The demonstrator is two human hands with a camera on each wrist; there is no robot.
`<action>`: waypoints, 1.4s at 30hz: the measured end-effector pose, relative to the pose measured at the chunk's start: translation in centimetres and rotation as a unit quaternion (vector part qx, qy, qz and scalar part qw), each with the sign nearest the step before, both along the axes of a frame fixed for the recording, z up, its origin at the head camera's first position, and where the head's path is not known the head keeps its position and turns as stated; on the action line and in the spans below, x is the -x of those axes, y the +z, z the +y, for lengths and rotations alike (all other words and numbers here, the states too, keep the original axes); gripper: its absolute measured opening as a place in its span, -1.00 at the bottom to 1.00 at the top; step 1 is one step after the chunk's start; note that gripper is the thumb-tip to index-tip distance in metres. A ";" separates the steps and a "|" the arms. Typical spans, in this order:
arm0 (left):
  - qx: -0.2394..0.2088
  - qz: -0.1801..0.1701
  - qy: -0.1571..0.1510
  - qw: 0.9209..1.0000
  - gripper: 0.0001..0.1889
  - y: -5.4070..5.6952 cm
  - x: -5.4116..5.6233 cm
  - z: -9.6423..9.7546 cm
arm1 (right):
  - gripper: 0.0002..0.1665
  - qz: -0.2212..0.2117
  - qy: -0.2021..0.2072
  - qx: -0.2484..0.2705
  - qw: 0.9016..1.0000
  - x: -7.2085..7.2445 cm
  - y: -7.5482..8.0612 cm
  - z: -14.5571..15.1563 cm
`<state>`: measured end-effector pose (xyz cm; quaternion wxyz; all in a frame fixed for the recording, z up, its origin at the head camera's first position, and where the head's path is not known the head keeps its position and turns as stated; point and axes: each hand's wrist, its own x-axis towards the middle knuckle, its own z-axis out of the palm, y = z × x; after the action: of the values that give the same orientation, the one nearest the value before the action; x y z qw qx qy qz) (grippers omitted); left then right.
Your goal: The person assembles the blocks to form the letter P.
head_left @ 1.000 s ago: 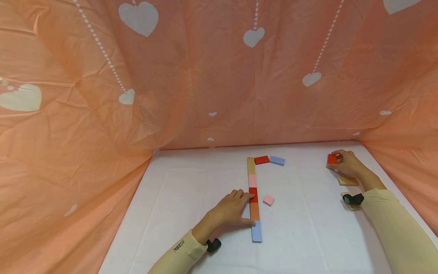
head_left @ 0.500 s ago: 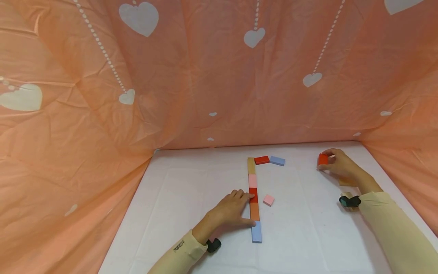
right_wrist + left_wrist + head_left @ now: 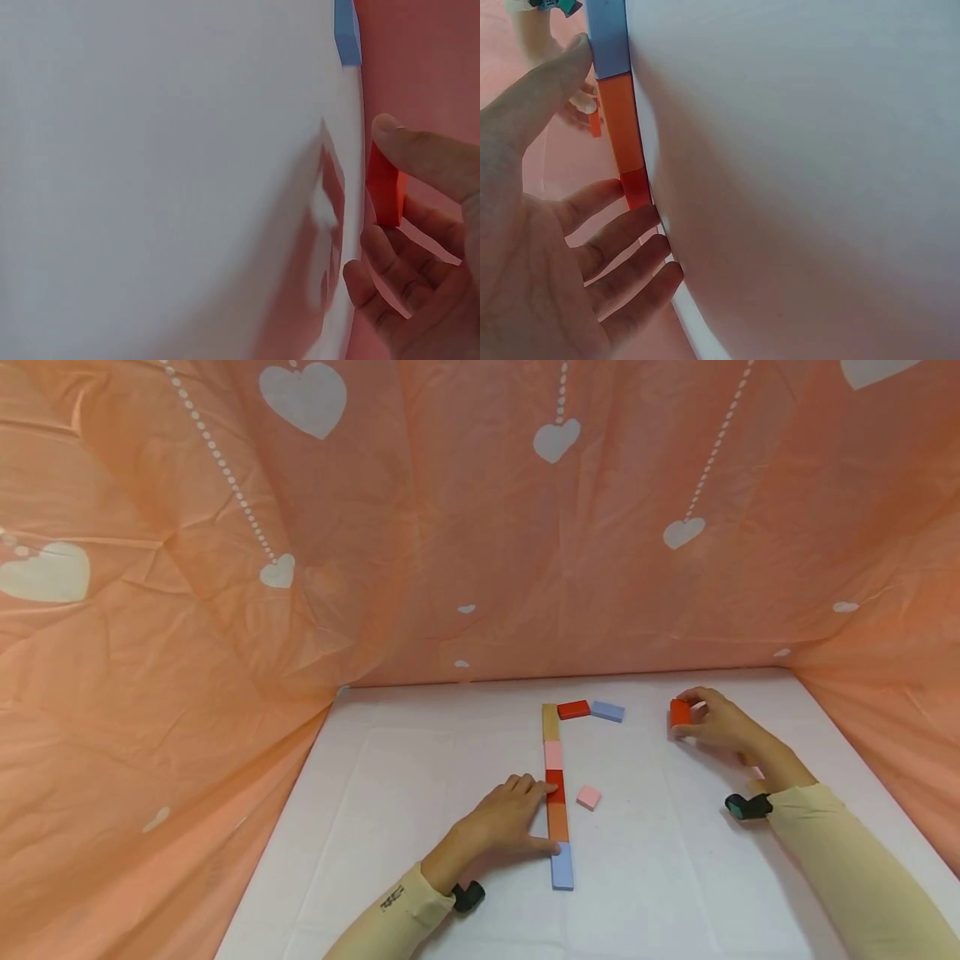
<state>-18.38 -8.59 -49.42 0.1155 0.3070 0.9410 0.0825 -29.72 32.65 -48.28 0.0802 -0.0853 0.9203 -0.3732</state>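
A straight row of flat blocks runs toward the person in the head view: wooden, pink, red, orange and blue. My left hand lies along its left side with fingers extended. Its index fingertip touches the red block and its thumb the blue one; the left wrist view shows the same contact. On the right, my right hand pinches a red-orange block between thumb and fingers. The right wrist view has this block raised off the table, its shadow below.
From the row's far end, another red block and another blue block extend rightward. A small pink block lies right of the row. Wooden pieces are mostly hidden by the right forearm. A peach curtain borders the white table.
My right hand has carried the red-orange block leftward from the table's right side toward the far blue block. My left hand and the row have not moved.
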 end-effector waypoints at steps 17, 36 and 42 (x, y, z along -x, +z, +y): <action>-0.001 0.006 -0.007 1.000 -0.05 0.3 -0.1 0.1 | -0.23 0.069 0.058 -0.003 0.996 0.1 -0.5 -3.4; 0.000 0.004 -0.004 1.000 -0.04 0.2 0.0 0.0 | -0.20 0.040 0.079 -0.016 0.996 0.2 -1.1 -5.6; -0.002 0.002 -0.003 1.000 -0.04 0.1 0.0 0.0 | -0.20 0.039 0.084 -0.024 0.995 0.2 -1.1 -5.9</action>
<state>-18.37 -8.59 -49.28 0.1132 0.3102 0.9402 0.0835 -29.94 26.72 -49.33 0.0772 -0.1744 0.9211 -0.3393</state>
